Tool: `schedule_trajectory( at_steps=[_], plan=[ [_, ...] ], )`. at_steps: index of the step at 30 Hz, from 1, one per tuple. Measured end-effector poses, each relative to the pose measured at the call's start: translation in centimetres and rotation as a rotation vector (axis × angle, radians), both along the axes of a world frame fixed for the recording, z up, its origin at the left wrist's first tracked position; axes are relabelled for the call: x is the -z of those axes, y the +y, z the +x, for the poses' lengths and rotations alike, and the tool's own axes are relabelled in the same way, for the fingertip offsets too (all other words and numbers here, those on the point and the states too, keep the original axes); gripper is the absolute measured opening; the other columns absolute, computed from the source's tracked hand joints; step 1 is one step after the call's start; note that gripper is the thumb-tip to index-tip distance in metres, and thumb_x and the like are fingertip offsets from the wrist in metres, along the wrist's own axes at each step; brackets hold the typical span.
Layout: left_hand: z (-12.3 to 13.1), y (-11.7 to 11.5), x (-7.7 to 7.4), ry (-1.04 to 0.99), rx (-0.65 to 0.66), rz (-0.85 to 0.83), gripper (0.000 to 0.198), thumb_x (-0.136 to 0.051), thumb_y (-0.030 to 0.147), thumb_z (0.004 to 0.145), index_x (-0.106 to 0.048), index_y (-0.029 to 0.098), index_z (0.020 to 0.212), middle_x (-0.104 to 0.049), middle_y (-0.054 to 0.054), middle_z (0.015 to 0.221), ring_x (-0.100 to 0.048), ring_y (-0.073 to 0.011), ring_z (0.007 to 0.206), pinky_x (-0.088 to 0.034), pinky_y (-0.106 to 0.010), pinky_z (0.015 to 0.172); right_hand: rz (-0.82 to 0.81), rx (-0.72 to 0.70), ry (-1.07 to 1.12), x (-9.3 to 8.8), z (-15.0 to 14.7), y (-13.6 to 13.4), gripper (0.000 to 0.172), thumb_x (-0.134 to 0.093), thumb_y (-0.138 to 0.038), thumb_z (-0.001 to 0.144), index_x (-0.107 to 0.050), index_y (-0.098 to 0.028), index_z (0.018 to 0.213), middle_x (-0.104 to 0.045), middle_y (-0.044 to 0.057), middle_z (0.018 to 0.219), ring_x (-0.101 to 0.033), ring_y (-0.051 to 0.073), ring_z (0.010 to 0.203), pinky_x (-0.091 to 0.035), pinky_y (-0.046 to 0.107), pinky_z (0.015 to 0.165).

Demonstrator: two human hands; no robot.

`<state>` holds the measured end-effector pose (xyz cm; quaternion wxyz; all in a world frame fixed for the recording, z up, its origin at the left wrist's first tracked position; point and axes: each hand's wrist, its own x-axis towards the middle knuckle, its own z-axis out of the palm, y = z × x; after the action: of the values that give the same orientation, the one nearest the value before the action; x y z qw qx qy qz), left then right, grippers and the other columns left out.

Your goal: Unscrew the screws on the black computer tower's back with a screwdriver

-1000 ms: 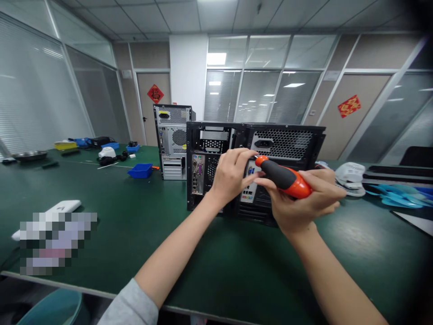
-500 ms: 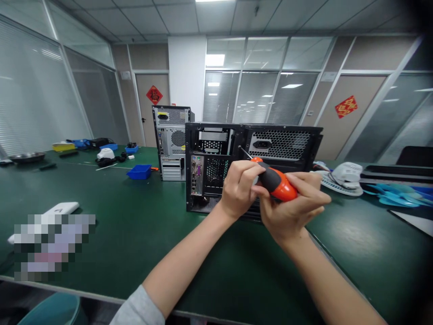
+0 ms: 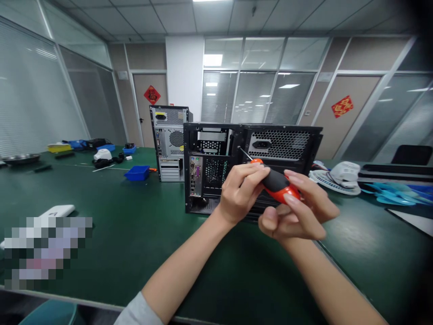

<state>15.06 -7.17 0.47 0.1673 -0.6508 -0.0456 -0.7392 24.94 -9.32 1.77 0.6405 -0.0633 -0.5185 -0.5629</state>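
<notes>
An orange and black screwdriver point(image 3: 275, 183) slants up and left, its tip at the frame of a black computer case point(image 3: 213, 155) just left of the power supply point(image 3: 280, 145). My left hand point(image 3: 241, 189) is closed around the front of the handle, near the shaft. At the rear end of the handle, my right hand point(image 3: 297, 210) pinches it between its fingers, with the thumb lower down and apart from it. The case lies on its side with its back panel facing me. Whether a screw sits under the tip is too small to tell.
A second computer tower point(image 3: 171, 144) stands behind to the left, beside a blue tray point(image 3: 137, 173). A white power bank-like object point(image 3: 59, 211) lies at left on the green table point(image 3: 128, 253). A white fan-like item point(image 3: 343, 174) is at right, and a teal bin point(image 3: 50, 313) below the edge.
My right hand has loosened and turned on the screwdriver handle, the thumb coming away from it. My left hand keeps its hold. The view has shifted slightly right.
</notes>
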Motion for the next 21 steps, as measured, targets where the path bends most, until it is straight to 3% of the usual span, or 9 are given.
schedule_trajectory(
  at_steps=[7,12,21],
  plan=[
    [-0.7,0.6,0.1,0.054,-0.056,0.046,0.031,-0.052,0.016,0.089,-0.049,0.021,0.119,-0.065,-0.004,0.102,-0.063,-0.0147,0.104,-0.056,-0.03,0.088,-0.124,-0.006,-0.145,0.1,0.4,0.2,0.035,-0.046,-0.015,0.081,-0.046,-0.018,0.116,-0.045,0.01,0.126,-0.058,0.025,0.107,-0.061,0.044,0.076],
    [-1.3,1.2,0.1,0.124,-0.027,0.075,0.034,-0.046,0.016,0.092,-0.043,0.023,0.125,-0.066,-0.006,0.11,-0.061,-0.0153,0.11,-0.056,-0.032,0.09,-0.125,-0.039,-0.213,0.1,0.4,0.1,0.028,-0.041,-0.015,0.089,-0.048,-0.016,0.116,-0.046,0.012,0.129,-0.056,0.026,0.114,-0.059,0.047,0.083],
    [-2.0,1.9,0.3,0.185,-0.015,0.1,0.043,-0.042,0.012,0.092,-0.037,0.021,0.134,-0.062,-0.008,0.122,-0.055,-0.0146,0.12,-0.054,-0.032,0.095,-0.17,0.002,-0.3,0.1,0.8,-0.1,0.031,-0.045,-0.006,0.084,-0.049,-0.015,0.114,-0.045,0.016,0.133,-0.053,0.031,0.12,-0.059,0.05,0.081]
  ],
)
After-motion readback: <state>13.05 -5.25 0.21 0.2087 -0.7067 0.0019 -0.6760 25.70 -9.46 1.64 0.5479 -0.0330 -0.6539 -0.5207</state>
